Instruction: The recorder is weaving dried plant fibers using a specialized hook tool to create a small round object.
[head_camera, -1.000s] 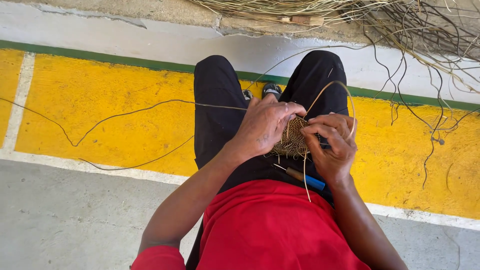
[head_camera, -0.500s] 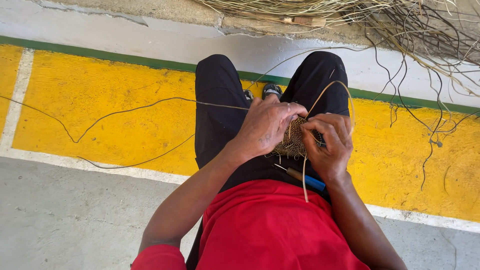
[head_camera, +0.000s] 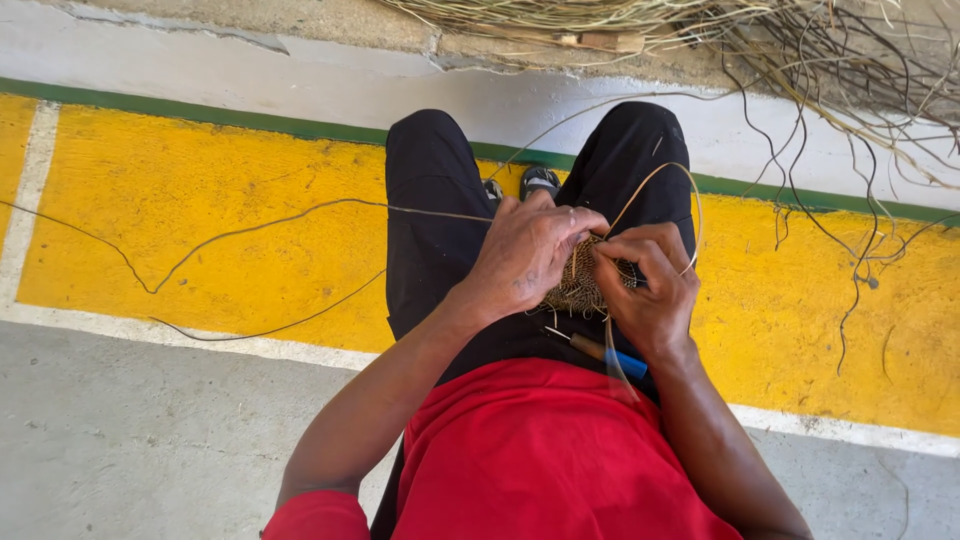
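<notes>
A small round woven piece (head_camera: 578, 285) of tan fibre sits over my lap, between both hands. My left hand (head_camera: 528, 255) covers its left side and grips it, fingers curled over the top. My right hand (head_camera: 650, 285) pinches a thin tan strand (head_camera: 668, 172) at the piece's right edge; the strand loops up over my right knee and back down. A blue-handled tool (head_camera: 612, 356) lies on my lap just below the hands. Most of the woven piece is hidden by my fingers.
I sit on a grey concrete floor (head_camera: 130, 440) with legs in black trousers over a yellow painted band (head_camera: 200, 215). Long loose fibres (head_camera: 240, 225) trail left across it. A pile of dry reeds and twigs (head_camera: 800, 40) lies at the top right.
My right hand has shifted slightly along the woven piece's edge and the strand loop has changed shape a little. My left hand keeps its grip.
</notes>
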